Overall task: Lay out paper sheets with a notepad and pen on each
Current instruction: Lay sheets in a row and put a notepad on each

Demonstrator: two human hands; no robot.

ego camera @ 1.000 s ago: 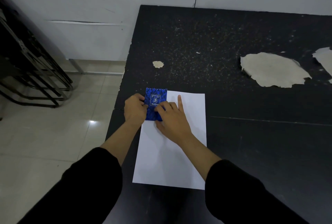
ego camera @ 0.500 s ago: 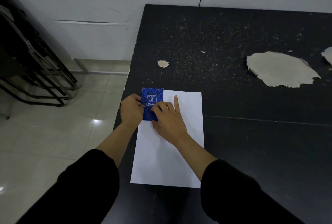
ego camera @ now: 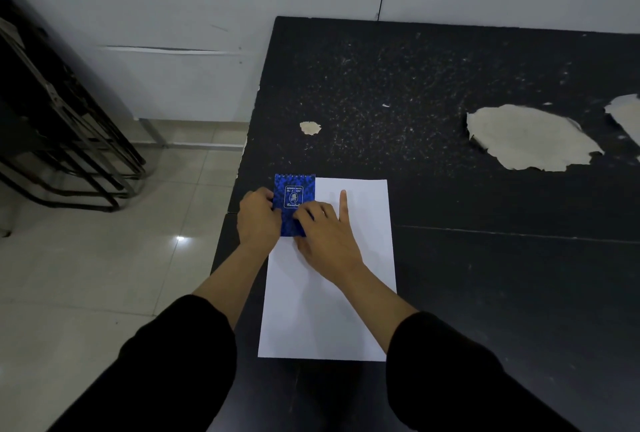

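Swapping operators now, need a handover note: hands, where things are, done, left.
Left hand: fingers curled on the left edge of the blue notepad.
Right hand: fingers lying on the notepad's lower right part, index finger stretched out on the paper sheet.
Notepad sits at the sheet's top left corner; the sheet lies near the left edge of the black table.
Done: one sheet laid, notepad on it.
Left: let go of the notepad, add a pen (none in view), lay further sheets.
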